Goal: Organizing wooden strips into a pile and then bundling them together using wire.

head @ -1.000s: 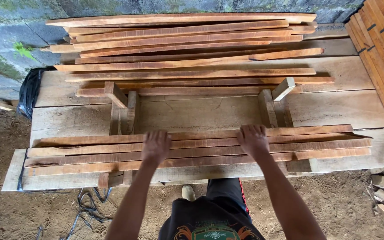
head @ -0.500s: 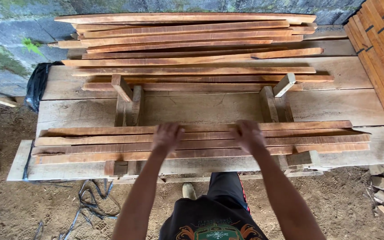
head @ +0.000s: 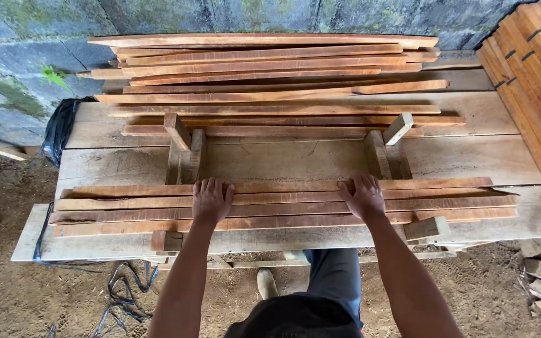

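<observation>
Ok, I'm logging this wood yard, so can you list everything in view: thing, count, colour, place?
near strips: about four, reddish-brown, side by side on the front of the bench, under both hands
far strips: a pile, count unclear, reddish-brown, back of the bench by the wall
bench: one, pale grey-brown broad planks, centre
wood blocks: two groups, brown, upright mid-bench
stacked boards: several, orange-brown, right edge
black plastic: one, left of bench
stone wall: grey, mossy, behind
dirt floor: brown, below
left hand: flat on the near strips
right hand: flat on the near strips
</observation>
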